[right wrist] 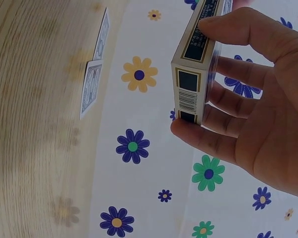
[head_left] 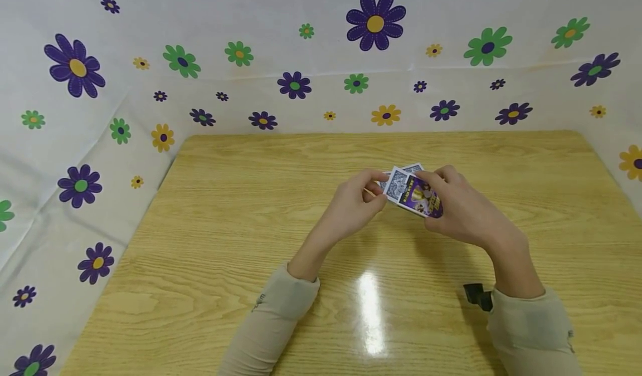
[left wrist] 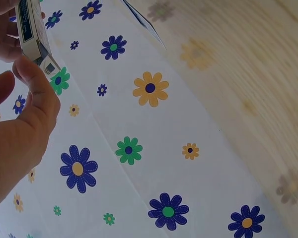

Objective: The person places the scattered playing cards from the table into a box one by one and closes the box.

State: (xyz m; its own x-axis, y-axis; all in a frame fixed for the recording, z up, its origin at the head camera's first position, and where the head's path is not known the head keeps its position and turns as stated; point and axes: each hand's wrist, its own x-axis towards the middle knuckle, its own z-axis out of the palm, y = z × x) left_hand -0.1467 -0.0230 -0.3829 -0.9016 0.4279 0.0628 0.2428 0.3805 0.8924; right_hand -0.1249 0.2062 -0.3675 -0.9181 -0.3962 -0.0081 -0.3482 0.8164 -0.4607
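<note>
A purple-fronted playing card box is in my right hand, raised above the table. In the right wrist view the thumb presses one narrow side of the box while the fingers support the other. My left hand is by the box's left end, fingers bent, with a gap between thumb and index finger. The left wrist view has the index finger close to a small flap at the box end; whether they touch I cannot tell. Blue-grey-backed cards show beside the box, partly hidden by it.
In the right wrist view, two cards lie on the wood-grain table. A white flowered cloth rises behind the table and along its left side. Beside the right cuff is a small black piece.
</note>
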